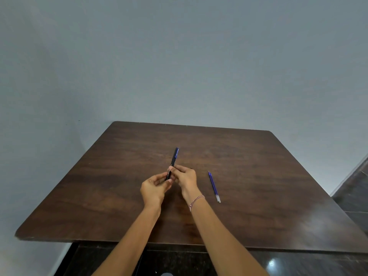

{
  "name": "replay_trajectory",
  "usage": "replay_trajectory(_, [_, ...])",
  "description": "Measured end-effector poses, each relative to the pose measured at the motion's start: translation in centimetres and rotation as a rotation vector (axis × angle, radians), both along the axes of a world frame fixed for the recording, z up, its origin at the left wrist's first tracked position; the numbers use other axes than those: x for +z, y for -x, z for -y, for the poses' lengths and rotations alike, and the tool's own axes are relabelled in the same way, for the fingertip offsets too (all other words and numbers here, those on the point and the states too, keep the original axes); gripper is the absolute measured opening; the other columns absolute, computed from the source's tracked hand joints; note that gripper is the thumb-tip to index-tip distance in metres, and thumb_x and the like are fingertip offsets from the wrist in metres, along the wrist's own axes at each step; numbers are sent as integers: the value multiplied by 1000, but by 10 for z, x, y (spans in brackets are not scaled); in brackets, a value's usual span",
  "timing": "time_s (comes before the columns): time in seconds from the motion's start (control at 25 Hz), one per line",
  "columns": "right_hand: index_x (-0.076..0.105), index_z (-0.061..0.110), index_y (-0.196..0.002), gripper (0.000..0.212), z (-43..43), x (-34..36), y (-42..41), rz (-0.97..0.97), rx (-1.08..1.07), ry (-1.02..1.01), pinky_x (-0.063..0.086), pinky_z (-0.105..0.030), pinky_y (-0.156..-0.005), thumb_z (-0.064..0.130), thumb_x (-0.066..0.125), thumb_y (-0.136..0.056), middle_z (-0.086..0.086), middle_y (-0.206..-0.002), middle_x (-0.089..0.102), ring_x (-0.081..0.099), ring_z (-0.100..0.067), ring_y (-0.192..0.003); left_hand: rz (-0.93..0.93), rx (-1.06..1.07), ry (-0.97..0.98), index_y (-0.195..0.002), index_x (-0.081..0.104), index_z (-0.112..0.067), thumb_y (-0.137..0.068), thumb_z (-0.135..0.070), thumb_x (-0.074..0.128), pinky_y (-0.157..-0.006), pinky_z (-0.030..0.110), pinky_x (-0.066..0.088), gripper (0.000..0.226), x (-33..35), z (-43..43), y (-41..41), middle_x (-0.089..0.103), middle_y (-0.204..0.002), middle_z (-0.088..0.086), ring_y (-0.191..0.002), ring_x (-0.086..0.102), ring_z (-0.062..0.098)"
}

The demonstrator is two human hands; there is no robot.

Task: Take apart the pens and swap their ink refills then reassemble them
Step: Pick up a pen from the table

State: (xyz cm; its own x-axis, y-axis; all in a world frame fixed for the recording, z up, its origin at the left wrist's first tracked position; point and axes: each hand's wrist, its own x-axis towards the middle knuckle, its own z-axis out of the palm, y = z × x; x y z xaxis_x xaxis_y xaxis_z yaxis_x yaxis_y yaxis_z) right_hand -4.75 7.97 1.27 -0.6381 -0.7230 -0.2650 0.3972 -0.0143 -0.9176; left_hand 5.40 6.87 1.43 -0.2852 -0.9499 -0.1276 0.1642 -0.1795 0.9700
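Before me stands a dark wooden table (258, 176) with rounded corners, a plain grey-blue wall (179, 56) behind it — dark glossy floor (355, 194) shows at the right and below.

Light print runs along the black pen (172, 163) barrel, too small to read.
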Motion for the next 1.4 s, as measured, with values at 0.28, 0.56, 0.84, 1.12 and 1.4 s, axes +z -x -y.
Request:
replay_trajectory(0.28, [67,5,-104,17,-34,11,-6,-40,88,59,56,-25,-72,8,64,-88,-6,-83,73,69,-13,-73,-48,-24,5,-108,65,-11,-87,-17,65,-85,34,55,22,1,2,-14,69,-106,12,-100,66,21])
replay_trajectory(0.56, [66,7,-111,22,-72,-4,-30,-96,180,83,58,-29,-74,9,63,-89,-10,-96,75,73,-20,-83,-204,-370,-22,-118,60,-11,-98,-13,46,-63,23,58,25,8,7,-5,73,-105,9,-98,69,21])
replay_trajectory(0.84, [63,2,-115,29,-74,-13,-30,-150,133,162,60,-32,-72,9,66,-87,-12,-97,74,73,-25,-83,-393,-403,-139,-117,59,-3,-94,-7,49,-61,25,59,26,-3,11,11,73,-101,16,-95,70,25])
replay_trajectory(1.12, [68,12,-106,21,-64,-29,-23,-142,258,225,59,-28,-68,8,69,-85,-9,-94,75,73,-24,-79,-557,-403,-228,-114,62,-4,-96,-8,44,-75,29,59,26,-22,21,16,71,-106,17,-100,69,25])
replay_trajectory(1.4, [64,3,-108,18,-64,-29,-13,-86,411,246,59,-26,-69,4,54,-94,-6,-77,71,72,-16,-72,-511,-555,-143,-114,61,-4,-98,-16,39,-80,26,56,29,-21,21,18,72,-102,16,-103,68,24])
